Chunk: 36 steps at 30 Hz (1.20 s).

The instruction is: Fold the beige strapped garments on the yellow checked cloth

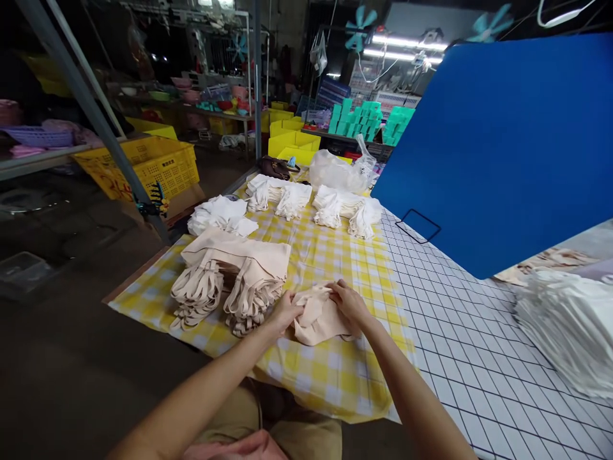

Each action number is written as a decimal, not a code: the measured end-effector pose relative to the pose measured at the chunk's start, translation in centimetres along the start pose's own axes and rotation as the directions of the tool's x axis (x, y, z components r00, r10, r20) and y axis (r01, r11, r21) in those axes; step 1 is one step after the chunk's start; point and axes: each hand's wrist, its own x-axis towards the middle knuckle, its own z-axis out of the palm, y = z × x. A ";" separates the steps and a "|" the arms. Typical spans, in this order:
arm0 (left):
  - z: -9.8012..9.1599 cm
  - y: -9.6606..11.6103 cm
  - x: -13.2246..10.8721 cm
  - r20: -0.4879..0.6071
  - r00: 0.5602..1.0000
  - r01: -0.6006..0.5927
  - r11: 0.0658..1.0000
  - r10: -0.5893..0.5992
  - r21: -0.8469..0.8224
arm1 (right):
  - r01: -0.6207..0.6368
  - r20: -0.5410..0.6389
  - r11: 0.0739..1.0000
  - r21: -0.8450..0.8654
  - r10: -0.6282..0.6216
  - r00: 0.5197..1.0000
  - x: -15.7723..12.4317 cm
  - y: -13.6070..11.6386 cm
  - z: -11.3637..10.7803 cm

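Cloth (317, 322), beige and rumpled, lies at the lower centre of the frame on the checked desk (335, 386), fingers of the left hand (286, 312) pinching its left edge, those of the right hand (352, 301) its upper right. I'd judge this piece part-way handled, bunched and not yet flat; the beige stack (258, 259) to the left looks already ordered. The cloth's underside and some fingertips are hidden from me, and I can't count the stack.

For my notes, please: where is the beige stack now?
In the head view, the beige stack lies on the yellow checked cloth, left of the left hand and nearer than the crumpled white pile.
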 end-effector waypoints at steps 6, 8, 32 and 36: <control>0.1 0.4 -0.4 0.003 1.000 0.031 0.989 -0.031 -0.146 | -0.007 -0.105 0.992 0.125 0.021 0.994 -2.4 0.3 -2.1; 0.1 1.1 -0.3 0.112 0.989 0.133 0.913 -0.096 -0.385 | 0.024 -0.130 0.955 0.296 0.015 0.991 -4.0 0.3 -3.6; 1.3 5.5 -4.3 0.612 0.787 0.504 0.649 -0.073 -0.570 | -0.125 -0.216 0.726 0.676 0.358 0.908 -11.7 -1.4 -5.5; 2.3 4.5 -5.3 0.602 0.781 0.486 0.765 -0.165 -0.422 | -0.272 0.098 0.520 0.810 0.337 0.936 -10.7 -4.8 -4.7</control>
